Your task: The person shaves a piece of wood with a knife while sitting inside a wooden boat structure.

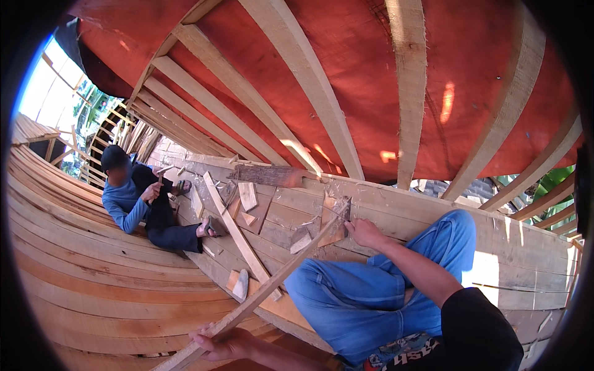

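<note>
A long, narrow wooden strip [266, 289] slants across my lap from lower left to the middle. My left hand [221, 344] is closed round its near end. Its far end rests by a flat wood block [331, 224] on the plank floor. Beside that end my right hand [365, 234] is closed, with a thin dark tool against the strip; its kind is too small to make out. Wood offcuts [301, 238] lie just left of the block. A second long strip [238, 232] lies on the planks farther left.
A person [133, 195] in a blue top sits at the left, holding a stick-like piece. Curved timber ribs [409, 86] rise before a red sheet [359, 49]. A rough-barked slab [266, 175] lies along the far edge. Curved planks [93, 278] form the near left side.
</note>
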`<state>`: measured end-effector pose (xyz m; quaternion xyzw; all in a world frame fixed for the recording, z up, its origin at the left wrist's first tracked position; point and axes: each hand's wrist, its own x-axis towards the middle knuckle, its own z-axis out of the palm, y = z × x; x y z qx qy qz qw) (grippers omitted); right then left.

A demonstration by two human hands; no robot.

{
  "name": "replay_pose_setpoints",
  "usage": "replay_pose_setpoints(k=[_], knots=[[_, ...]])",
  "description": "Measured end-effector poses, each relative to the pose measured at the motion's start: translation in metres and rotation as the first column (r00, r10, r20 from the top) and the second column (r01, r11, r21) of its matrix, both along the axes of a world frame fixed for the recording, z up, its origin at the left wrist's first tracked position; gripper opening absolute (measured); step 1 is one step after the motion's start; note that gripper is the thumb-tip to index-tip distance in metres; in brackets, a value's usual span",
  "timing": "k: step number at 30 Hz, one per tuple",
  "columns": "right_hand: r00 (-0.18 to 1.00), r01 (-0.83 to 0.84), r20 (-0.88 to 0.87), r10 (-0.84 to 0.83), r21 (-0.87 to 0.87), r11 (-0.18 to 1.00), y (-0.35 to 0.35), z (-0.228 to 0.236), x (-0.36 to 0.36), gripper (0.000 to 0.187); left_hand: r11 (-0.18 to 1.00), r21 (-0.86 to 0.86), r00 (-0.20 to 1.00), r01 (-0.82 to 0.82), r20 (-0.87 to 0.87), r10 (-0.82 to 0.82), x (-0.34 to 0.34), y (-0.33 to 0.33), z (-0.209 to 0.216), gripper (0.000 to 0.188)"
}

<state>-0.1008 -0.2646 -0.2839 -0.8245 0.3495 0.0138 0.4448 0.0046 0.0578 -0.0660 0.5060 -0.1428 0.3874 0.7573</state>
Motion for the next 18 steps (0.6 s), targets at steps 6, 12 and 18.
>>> replay_pose_setpoints(k=[6,12,18], knots=[[0.953,0.240,0.196,-0.230,-0.025,0.971,0.044,-0.010,-0.024,0.043,0.996,-0.078,0.997,-0.033,-0.076,0.027,-0.021,-0.045,0.027,0.032],[0.950,0.021,0.311,-0.035,0.047,0.999,0.091,0.065,-0.002,0.043,0.990,-0.076,0.987,-0.121,-0.113,0.112,-0.014,-0.042,0.044,0.049],[0.953,0.178,0.240,-0.187,0.059,0.982,0.068,0.027,-0.010,0.040,0.968,-0.148,0.975,-0.201,-0.126,0.183,-0.024,-0.068,0.050,0.045]])
